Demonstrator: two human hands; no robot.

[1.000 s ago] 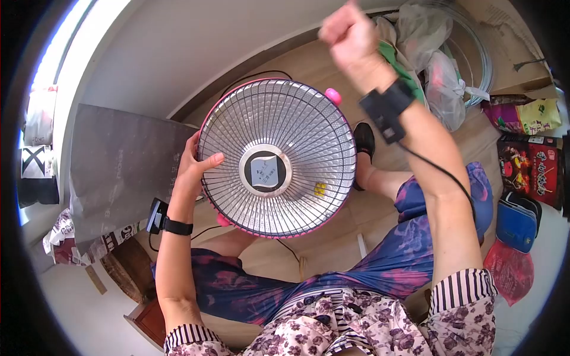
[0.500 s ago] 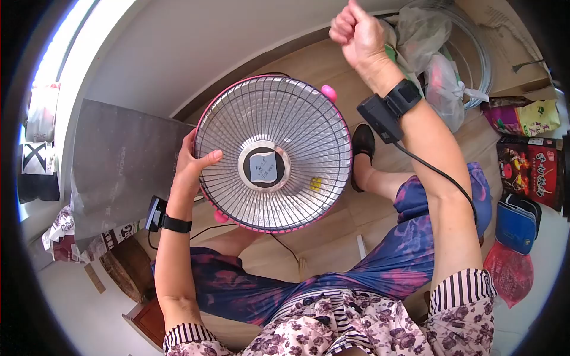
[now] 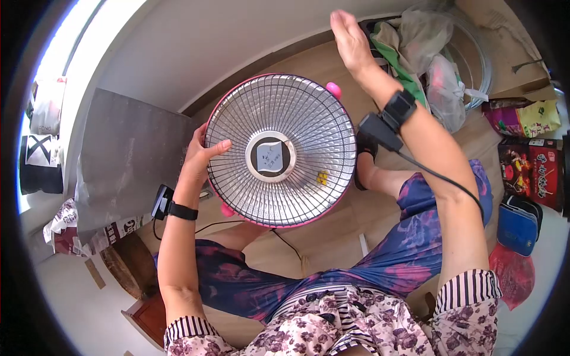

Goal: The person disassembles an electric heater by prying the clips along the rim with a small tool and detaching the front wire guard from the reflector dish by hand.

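A round dish-shaped electric heater (image 3: 320,127) faces me, with a shiny reflector, a dark wire guard, a pink rim and a label at its centre. My left hand (image 3: 200,151) grips its left edge, thumb over the wire guard and the other fingers behind the rim, partly hidden. Pink knobs stick out at its upper right and lower left. Beyond the heater's upper right, my right hand (image 3: 351,44) is raised, holding nothing, its fingers stretched out and a little blurred. It is nearest to a green and white bag (image 3: 399,59).
A grey panel (image 3: 133,154) leans at the left by the wall. Clear plastic bags (image 3: 445,89) and a coil of tubing (image 3: 484,65) lie at the upper right. A red box (image 3: 531,169) and a blue case (image 3: 515,225) stand on the right. A cord trails below the heater.
The heater has shifted slightly right and up with my left hand. My right hand has gone from a fist to stretched fingers, and more of the green bag shows beside it.
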